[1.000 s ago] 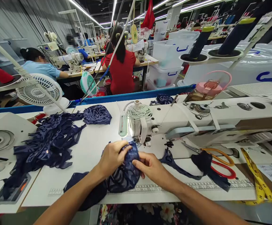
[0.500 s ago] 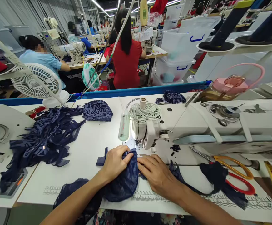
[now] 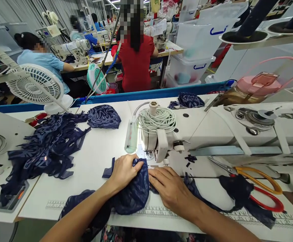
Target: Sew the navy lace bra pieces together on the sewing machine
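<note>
A rounded, cup-like piece of navy sheer fabric (image 3: 133,198) lies just in front of the sewing machine's (image 3: 158,134) needle area. My left hand (image 3: 123,173) is closed on its upper left part, thumb and fingers pinching the cloth near the presser foot. At the right edge of the piece, my right hand (image 3: 173,188) has its fingers together and bent, fingertips pressed on the fabric edge. A little dark trim shows beneath that hand. More navy fabric (image 3: 79,203) spreads under my left forearm. The cloth's edge at the needle is partly hidden by my left fingers.
Navy fabric strips (image 3: 47,144) are heaped at left, beside a folded lace piece (image 3: 104,116). Orange-handled scissors (image 3: 259,178), red-handled scissors (image 3: 269,200) and dark scraps (image 3: 237,191) lie at right. A pink-lidded bottle (image 3: 257,85) stands behind the machine. Co-workers sit beyond the blue edge.
The camera view has shifted slightly, so the machine and scissors appear a little further right. Both hands keep nearly the same place on the fabric.
</note>
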`<move>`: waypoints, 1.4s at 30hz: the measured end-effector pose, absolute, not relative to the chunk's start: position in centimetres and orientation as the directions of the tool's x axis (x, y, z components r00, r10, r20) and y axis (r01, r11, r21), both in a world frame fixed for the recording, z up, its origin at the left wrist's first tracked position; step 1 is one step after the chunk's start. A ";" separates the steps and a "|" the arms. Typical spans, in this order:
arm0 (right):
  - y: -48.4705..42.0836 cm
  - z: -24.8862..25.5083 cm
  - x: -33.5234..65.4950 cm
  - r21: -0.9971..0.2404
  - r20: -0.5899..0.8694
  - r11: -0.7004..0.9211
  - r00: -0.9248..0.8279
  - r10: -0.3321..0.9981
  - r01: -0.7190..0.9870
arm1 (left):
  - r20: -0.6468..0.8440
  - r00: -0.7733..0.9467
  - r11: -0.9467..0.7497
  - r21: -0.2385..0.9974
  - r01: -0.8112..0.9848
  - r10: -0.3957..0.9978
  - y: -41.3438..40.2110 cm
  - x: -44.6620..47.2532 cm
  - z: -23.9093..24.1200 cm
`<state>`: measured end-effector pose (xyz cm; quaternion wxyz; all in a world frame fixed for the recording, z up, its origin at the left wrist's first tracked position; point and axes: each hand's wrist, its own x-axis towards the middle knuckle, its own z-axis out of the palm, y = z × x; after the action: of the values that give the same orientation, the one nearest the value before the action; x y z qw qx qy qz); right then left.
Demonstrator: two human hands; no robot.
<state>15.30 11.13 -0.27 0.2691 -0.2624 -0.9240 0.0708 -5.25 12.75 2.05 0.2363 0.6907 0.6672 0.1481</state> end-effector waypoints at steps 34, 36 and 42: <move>13.2 -0.4 15.8 -0.310 0.480 0.662 -0.488 0.729 0.683 | 0.194 0.469 -0.498 0.147 0.855 0.862 10.3 -4.8 0.9; 13.0 -0.3 15.9 -0.337 0.516 0.668 -0.464 0.720 0.663 | 0.200 0.467 -0.498 0.151 0.854 0.862 10.3 -4.8 0.9; 13.3 -0.1 16.4 -0.428 0.568 0.652 -0.375 0.732 0.626 | 0.204 0.456 -0.486 0.138 0.863 0.866 10.4 -4.8 0.9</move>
<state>16.36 13.32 -0.08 0.3790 -0.4109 -0.8262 0.0704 -4.79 10.37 0.88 0.0074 0.8531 0.5067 0.1242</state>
